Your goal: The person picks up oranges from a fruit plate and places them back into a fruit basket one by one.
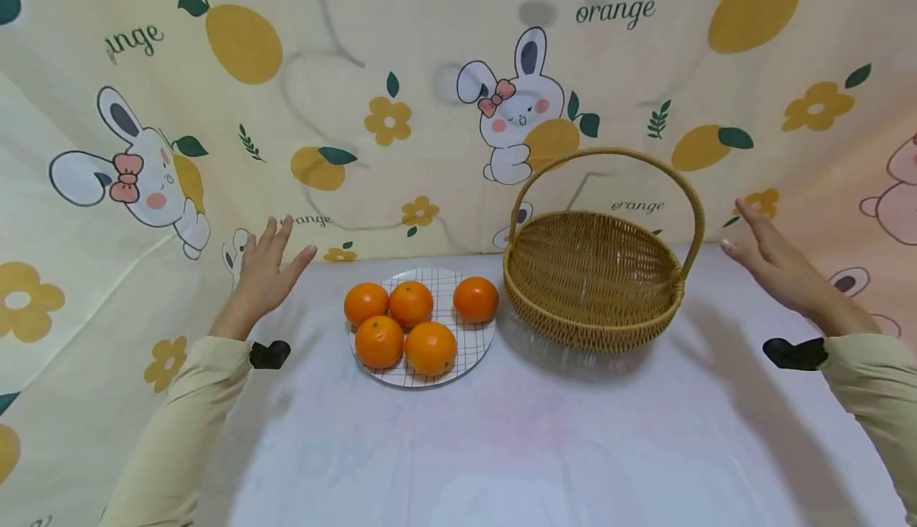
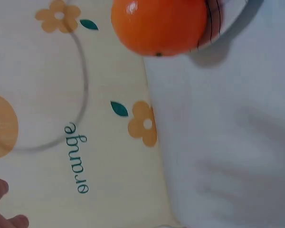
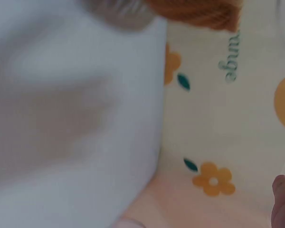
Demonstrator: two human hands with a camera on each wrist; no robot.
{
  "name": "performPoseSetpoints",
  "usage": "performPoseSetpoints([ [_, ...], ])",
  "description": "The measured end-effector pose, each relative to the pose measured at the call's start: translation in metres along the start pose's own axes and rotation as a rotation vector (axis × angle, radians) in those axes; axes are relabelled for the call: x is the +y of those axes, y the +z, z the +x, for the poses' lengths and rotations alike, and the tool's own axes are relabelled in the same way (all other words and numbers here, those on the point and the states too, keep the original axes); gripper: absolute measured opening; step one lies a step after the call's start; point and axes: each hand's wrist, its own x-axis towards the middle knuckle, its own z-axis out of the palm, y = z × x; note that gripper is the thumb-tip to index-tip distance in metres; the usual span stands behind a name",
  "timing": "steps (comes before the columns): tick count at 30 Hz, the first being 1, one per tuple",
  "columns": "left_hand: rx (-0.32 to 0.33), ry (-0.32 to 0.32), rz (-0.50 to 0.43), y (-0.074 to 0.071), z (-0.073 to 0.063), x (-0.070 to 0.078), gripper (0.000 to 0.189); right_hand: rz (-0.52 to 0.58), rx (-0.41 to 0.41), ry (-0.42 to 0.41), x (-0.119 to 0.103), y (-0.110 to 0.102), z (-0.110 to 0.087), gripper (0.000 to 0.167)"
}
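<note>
Several oranges (image 1: 431,349) lie on a round white plate (image 1: 469,358) with a dark grid pattern. To the plate's right stands a brown wicker basket (image 1: 595,272) with a tall arched handle; nothing shows inside its bowl. My left hand (image 1: 261,279) is raised left of the plate, fingers spread, touching nothing. In the left wrist view, one orange (image 2: 159,23) appears at the top and fingertips (image 2: 19,221) at the lower left corner. On the basket's right, my right hand (image 1: 784,268) is held up with extended fingers and holds nothing. The right wrist view catches the basket's edge (image 3: 199,12).
A white-covered table (image 1: 458,455) spreads below and in front of the plate and basket. Behind it hangs a cream cloth (image 1: 430,113) printed with rabbits, flowers and oranges, close to the plate and basket. A black strap (image 1: 270,355) is on the left wrist.
</note>
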Motion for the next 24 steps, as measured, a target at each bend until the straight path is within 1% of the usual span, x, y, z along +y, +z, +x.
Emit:
performPoseSetpoints([
  [2, 0.046, 0.015, -0.047, 0.003, -0.005, 0.0, 0.079, 0.077, 0.016, 0.017, -0.003, 0.006, -0.001, 0.071],
  [5, 0.123, 0.015, -0.1, 0.008, -0.011, 0.0, 0.074, 0.202, 0.046, 0.006, -0.006, 0.016, -0.002, 0.069],
  [9, 0.211, -0.033, -0.169, 0.019, -0.018, 0.0, 0.068, 0.356, 0.089, -0.02, -0.008, 0.031, -0.003, 0.063],
  [12, 0.244, -0.08, -0.266, 0.028, -0.023, 0.002, 0.063, 0.475, 0.118, -0.033, -0.007, 0.043, -0.005, 0.06],
  [14, 0.245, -0.104, -0.365, 0.035, -0.027, 0.004, 0.059, 0.569, 0.129, -0.048, -0.005, 0.052, -0.005, 0.06],
  [17, 0.212, -0.151, -0.508, 0.043, -0.032, 0.008, 0.057, 0.702, 0.124, -0.078, -0.003, 0.064, -0.006, 0.059],
  [20, 0.177, -0.178, -0.611, 0.048, -0.037, 0.011, 0.057, 0.759, 0.117, -0.089, -0.002, 0.075, -0.006, 0.058],
  [24, 0.147, -0.2, -0.672, 0.055, -0.041, 0.016, 0.054, 0.778, 0.118, -0.081, -0.002, 0.087, -0.006, 0.053],
])
